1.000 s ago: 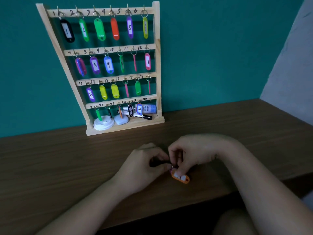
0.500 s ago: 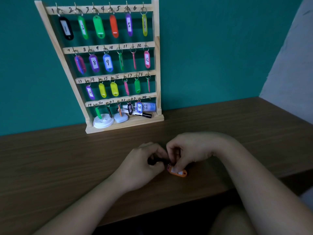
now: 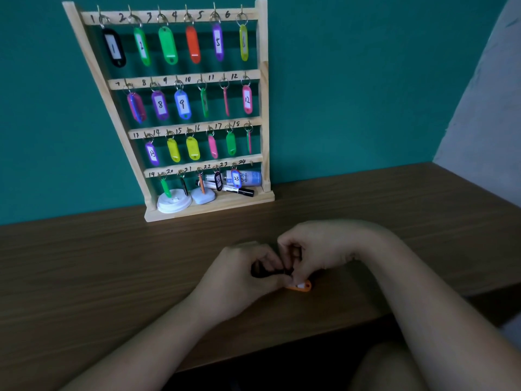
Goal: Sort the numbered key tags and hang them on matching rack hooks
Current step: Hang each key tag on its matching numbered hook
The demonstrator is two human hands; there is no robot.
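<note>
Table (image 3: pixel 112 263); orange tag (image 3: pixel 303 287) in right hand (image 3: pixel 318 249)

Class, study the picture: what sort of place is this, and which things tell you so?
Probably a desk set up for sorting tags: a pale wooden rack with numbered hooks and coloured plastic key tags stands on a brown wood-grain tabletop before a teal wall, with black-and-white marker pens on its base.
</note>
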